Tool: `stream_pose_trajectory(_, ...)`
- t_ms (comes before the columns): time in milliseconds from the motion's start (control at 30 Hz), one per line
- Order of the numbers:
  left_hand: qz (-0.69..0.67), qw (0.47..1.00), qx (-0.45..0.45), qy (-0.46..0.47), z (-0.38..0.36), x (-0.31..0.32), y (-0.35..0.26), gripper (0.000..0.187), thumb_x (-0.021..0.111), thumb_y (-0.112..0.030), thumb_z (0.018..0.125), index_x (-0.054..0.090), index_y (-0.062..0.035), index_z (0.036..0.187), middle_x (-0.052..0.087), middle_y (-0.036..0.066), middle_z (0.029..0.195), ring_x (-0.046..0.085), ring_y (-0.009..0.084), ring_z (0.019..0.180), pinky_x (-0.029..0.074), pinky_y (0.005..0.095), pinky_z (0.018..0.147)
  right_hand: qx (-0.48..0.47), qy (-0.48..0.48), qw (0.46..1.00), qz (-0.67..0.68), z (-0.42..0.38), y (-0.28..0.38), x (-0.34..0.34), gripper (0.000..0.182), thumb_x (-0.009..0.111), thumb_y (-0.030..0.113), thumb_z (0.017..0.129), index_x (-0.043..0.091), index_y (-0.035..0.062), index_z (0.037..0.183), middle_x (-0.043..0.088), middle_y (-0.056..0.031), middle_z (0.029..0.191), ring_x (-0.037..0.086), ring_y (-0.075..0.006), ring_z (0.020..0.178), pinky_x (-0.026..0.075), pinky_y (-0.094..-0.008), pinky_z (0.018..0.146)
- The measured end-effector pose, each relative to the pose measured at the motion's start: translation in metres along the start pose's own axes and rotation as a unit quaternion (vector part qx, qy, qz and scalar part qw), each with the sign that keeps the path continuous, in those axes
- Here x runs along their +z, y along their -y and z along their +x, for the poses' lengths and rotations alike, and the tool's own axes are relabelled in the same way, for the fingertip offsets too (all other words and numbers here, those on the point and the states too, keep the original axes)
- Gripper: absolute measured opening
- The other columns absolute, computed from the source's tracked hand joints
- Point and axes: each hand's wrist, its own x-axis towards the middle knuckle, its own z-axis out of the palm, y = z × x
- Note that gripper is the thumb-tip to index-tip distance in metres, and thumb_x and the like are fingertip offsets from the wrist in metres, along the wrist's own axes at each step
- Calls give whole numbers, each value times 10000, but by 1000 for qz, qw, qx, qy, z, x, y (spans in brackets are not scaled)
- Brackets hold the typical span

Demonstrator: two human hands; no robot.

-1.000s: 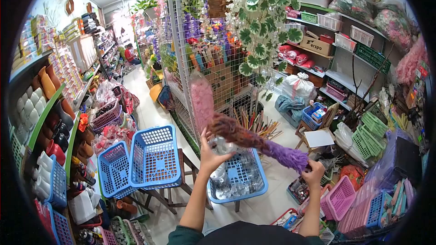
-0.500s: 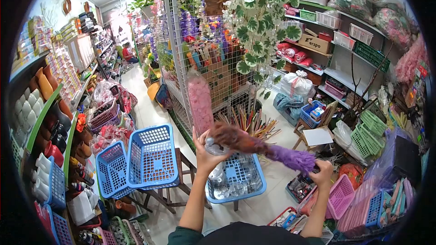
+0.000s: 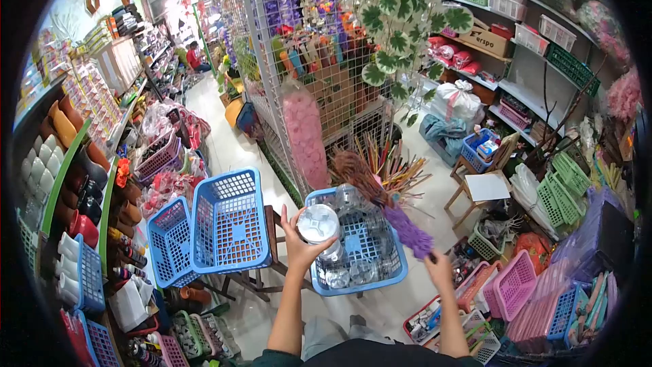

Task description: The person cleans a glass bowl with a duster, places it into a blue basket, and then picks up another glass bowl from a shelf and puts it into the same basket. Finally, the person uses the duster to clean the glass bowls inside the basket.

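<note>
My left hand (image 3: 299, 248) grips a clear plastic jar (image 3: 318, 223) with its round base turned up toward me. My right hand (image 3: 439, 270) is closed around the end of a fluffy duster (image 3: 406, 230), purple near the hand and brown toward its far end. The duster slants over the right side of a blue plastic basket (image 3: 360, 290), apart from the jar I hold. Several clear jars (image 3: 363, 272) lie inside that basket, below my left hand. The duster's handle is mostly hidden in my right fist.
Two blue baskets (image 3: 231, 268) stand to the left on a wooden stool. Ahead are a wire-mesh rack (image 3: 268, 115), a pink-filled bag (image 3: 303, 136) and a bundle of thin sticks (image 3: 397, 170). Pink baskets (image 3: 513, 285) sit at right. Vase shelves (image 3: 102, 231) line the left.
The duster has swung off the jar, and my right hand has moved left and slightly down. My left hand has tipped the jar so its base shows.
</note>
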Motion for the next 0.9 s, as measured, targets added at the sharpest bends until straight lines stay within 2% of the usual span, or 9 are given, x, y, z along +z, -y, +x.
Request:
stream_pose_trajectory(100, 9, 1000, -22, 19, -23, 1, 13, 1286, 916, -239, 502, 61, 15, 1428, 521, 182, 1221, 533, 283, 1126, 423, 377, 984, 120, 126, 972, 158, -15, -18, 89, 243, 643, 189, 822, 660, -36, 909, 672, -118, 745, 585, -120, 694, 459, -305, 636)
stream_pose_trajectory(233, 35, 997, -51, 37, -45, -2, 15, 1278, 913, -232, 514, 56, 3, 1432, 498, 191, 1248, 523, 285, 1145, 425, 372, 986, 173, 185, 939, 232, -37, -5, 176, 329, 649, 189, 811, 621, -59, 1025, 677, -147, 912, 620, -181, 838, 466, -314, 749)
stream_pose_trajectory(300, 19, 997, -59, 35, -55, -4, 17, 1274, 911, -224, 517, 55, -1, 1434, 489, 193, 1259, 519, 286, 1151, 424, 372, 989, 100, 172, 949, 243, -43, -26, 225, 271, 660, 162, 821, 579, -15, 1009, 573, -13, 694, 481, -89, 537, 369, -255, 485)
stream_pose_trajectory(367, 20, 998, -53, 28, -61, -6, 14, 1270, 910, -210, 518, 56, -5, 1436, 478, 198, 1273, 513, 285, 1162, 421, 373, 995, 30, 152, 968, 200, -42, -11, 232, 210, 650, 115, 813, 538, -12, 939, 552, -20, 684, 498, -92, 543, 377, -253, 478)
stream_pose_trajectory(433, 8, 998, -54, 19, -65, -9, 10, 1269, 909, -200, 519, 56, -12, 1440, 474, 204, 1278, 513, 287, 1164, 420, 373, 995, 257, 327, 878, 236, -35, 8, 221, 409, 652, 141, 776, 547, -57, 1117, 654, -159, 955, 624, -242, 845, 477, -349, 755)
stream_pose_trajectory(567, 44, 998, -37, 20, -69, -22, -3, 1247, 896, -180, 514, 79, -18, 1443, 485, 184, 1294, 494, 284, 1198, 412, 381, 1011, 117, 239, 935, 234, -37, 0, 226, 417, 654, 146, 758, 540, -52, 1107, 647, -152, 891, 628, -269, 761, 493, -378, 711)
stream_pose_trajectory(633, 16, 999, -46, 18, -72, -28, -5, 1254, 903, -177, 505, 83, -25, 1442, 482, 183, 1298, 497, 277, 1194, 422, 378, 1003, 141, 337, 924, 113, -23, 22, 205, 507, 646, 181, 762, 502, -59, 1184, 614, -203, 1006, 608, -327, 929, 474, -390, 823)
stream_pose_trajectory(700, 21, 999, -31, 8, -72, -38, -10, 1256, 905, -178, 503, 84, -31, 1442, 478, 182, 1303, 496, 275, 1195, 427, 378, 999, -2, 175, 983, -46, -22, 40, 203, 581, 634, 222, 773, 455, -41, 1259, 526, -259, 1174, 508, -374, 1125, 418, -405, 936)
stream_pose_trajectory(900, 26, 998, -17, -50, -83, -85, -41, 1262, 910, -180, 504, 82, -44, 1447, 454, 177, 1330, 498, 271, 1190, 422, 370, 1004, -67, 299, 879, 367, -30, 203, 142, 464, 620, 242, 869, 497, 34, 1265, 544, -141, 1207, 551, -224, 1069, 435, -352, 922)
